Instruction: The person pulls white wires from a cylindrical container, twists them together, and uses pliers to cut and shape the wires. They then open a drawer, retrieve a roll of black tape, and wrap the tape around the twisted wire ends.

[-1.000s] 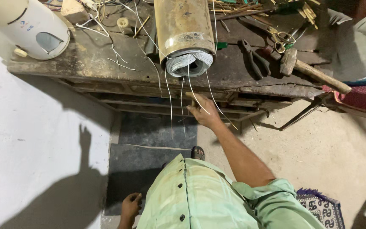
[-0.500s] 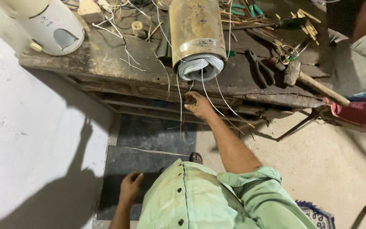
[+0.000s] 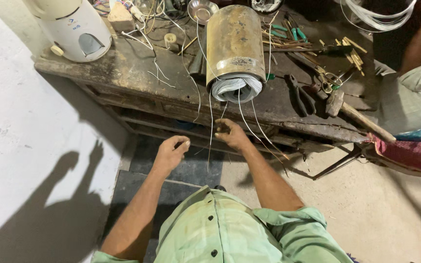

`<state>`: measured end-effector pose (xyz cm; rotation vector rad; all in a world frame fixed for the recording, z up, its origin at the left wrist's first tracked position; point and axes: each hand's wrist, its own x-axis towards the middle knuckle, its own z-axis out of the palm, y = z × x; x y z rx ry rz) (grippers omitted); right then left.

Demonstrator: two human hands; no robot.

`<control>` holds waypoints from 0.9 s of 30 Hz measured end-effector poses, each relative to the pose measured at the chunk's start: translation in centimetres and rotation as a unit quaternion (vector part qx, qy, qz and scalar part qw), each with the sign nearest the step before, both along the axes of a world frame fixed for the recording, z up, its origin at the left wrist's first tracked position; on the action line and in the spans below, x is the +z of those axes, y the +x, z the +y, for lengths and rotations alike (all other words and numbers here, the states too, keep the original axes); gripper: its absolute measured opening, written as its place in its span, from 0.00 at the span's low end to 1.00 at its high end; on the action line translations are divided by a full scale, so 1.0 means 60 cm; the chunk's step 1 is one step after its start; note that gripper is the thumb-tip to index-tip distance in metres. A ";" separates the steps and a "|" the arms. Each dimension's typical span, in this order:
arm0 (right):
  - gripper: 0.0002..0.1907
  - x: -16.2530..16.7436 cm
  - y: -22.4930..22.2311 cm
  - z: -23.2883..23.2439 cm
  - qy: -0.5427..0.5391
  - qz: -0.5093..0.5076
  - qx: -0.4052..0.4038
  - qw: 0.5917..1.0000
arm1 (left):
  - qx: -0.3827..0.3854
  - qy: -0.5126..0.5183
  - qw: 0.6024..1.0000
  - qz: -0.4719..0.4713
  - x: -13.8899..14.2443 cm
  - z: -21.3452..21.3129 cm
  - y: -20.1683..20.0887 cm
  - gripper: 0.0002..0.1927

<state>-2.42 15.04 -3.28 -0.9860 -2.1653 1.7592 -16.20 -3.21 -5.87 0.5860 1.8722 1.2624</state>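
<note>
A rusty metal cylinder [image 3: 234,46] lies on its side on the dark, worn desk [image 3: 123,73], its open end facing the person and packed with coiled white wire [image 3: 235,87]. Several loose white strands [image 3: 249,124] hang from that end over the desk's front edge. The right hand [image 3: 231,134] is just below the edge, fingers spread apart among the hanging strands; whether it pinches any of them cannot be told. The left hand [image 3: 171,153] is beside it, a little lower, fingers curled loosely with thumb and forefinger tips together (a thin strand seems to run by them, too fine to be sure).

At the desk's left end stands a white appliance [image 3: 74,29] with a grey window-shaped patch and a small blue mark on its side. Right of the cylinder lie dark pliers [image 3: 300,95], a hammer [image 3: 352,109] with a wooden handle, and green-handled tools [image 3: 293,31]. A small metal bowl [image 3: 203,9] sits behind the cylinder. The person wears a pale green shirt [image 3: 230,229].
</note>
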 end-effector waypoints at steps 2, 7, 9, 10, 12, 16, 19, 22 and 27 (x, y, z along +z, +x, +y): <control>0.25 0.001 0.014 -0.008 0.048 0.002 0.031 0.998 | -0.008 0.019 0.999 -0.025 0.005 0.024 0.001 0.14; 0.21 -0.019 0.080 -0.052 -0.041 -0.054 0.003 0.998 | -0.039 0.129 0.990 -0.040 0.004 0.081 0.021 0.23; 0.20 -0.032 0.114 -0.071 -0.076 -0.078 -0.026 0.994 | -0.031 0.125 0.989 -0.069 0.004 0.100 0.034 0.20; 0.19 -0.039 0.130 -0.080 -0.092 -0.068 -0.046 0.992 | -0.028 0.124 0.988 -0.083 0.007 0.110 0.041 0.19; 0.18 -0.049 0.161 -0.097 -0.110 -0.051 -0.077 0.990 | -0.015 0.136 0.986 -0.093 0.009 0.127 0.056 0.17; 0.17 -0.058 0.205 -0.123 -0.131 -0.026 -0.112 0.985 | 0.013 0.167 0.967 -0.190 0.018 0.155 0.088 0.18; 0.16 -0.058 0.215 -0.132 -0.132 -0.043 -0.135 0.981 | 0.012 0.158 0.926 -0.343 0.026 0.175 0.105 0.16; 0.13 -0.048 0.209 -0.124 -0.112 0.012 -0.176 0.978 | 0.011 0.174 0.917 -0.360 0.032 0.187 0.109 0.16; 0.07 -0.015 0.178 -0.084 -0.103 0.124 -0.221 0.962 | 0.010 0.159 0.968 -0.194 0.030 0.167 0.099 0.18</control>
